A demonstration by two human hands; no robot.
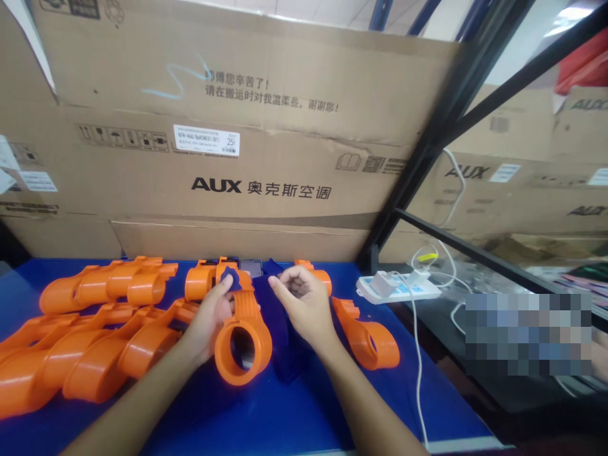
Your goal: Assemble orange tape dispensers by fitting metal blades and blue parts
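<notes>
1. One orange ring [246, 306] sits gripped in the left hand [211, 320], above the table's middle; it looks mid-work.
2. The right hand [306, 304] is half curled beside what looks like dark blue cloth [281, 329]; whether it pinches anything, I cannot tell.
3. More rings [97, 373] lie in rows at left; which are finished is unclear.
4. Blue tabletop [294, 424] shows between the forearms; cardboard [261, 158] bounds the back, a power strip [399, 289] the right.

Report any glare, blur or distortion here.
Head view: soft glints on the orange parts at left; a bright light glaring at top right; smallest print on the white label too blurred to read; the large carton tilted, its top edge slanting; a pixelated patch masking detail at lower right.
</notes>
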